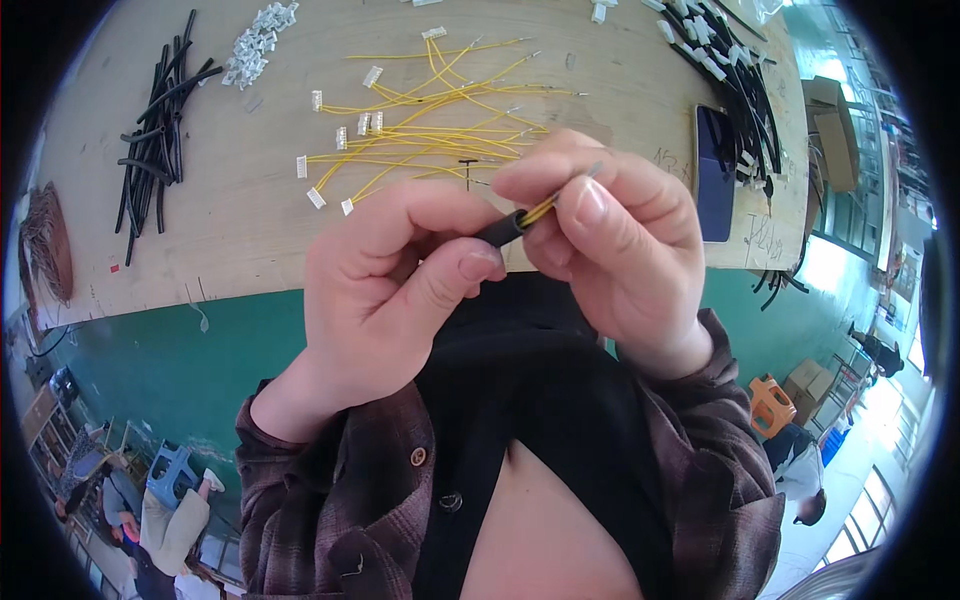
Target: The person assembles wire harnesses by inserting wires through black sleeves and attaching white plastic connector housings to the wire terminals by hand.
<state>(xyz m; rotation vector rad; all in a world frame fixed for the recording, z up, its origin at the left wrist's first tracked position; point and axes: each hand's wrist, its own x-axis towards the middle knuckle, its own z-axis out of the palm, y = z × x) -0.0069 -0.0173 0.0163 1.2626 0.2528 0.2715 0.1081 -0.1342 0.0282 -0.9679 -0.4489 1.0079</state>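
My left hand (400, 270) is closed round a short black sleeve tube (503, 230), its thumb and fingers pressing the tube from both sides. Out of the tube's right end come several yellow wires (540, 211), which my right hand (620, 230) pinches near their metal-tipped ends. Both hands hang over the table's near edge, close together. Just beyond them lie loose yellow wires (420, 131) with white connectors (317, 100) on their left ends. The far part of the tube is hidden inside my left hand.
Black tubes (160, 130) lie in a heap on the table's left, beside a pile of small white connectors (258, 45). At the right are a dark phone (713, 175) and a bundle of black sleeved cables (735, 80). Behind me, people sit near a blue stool (172, 472).
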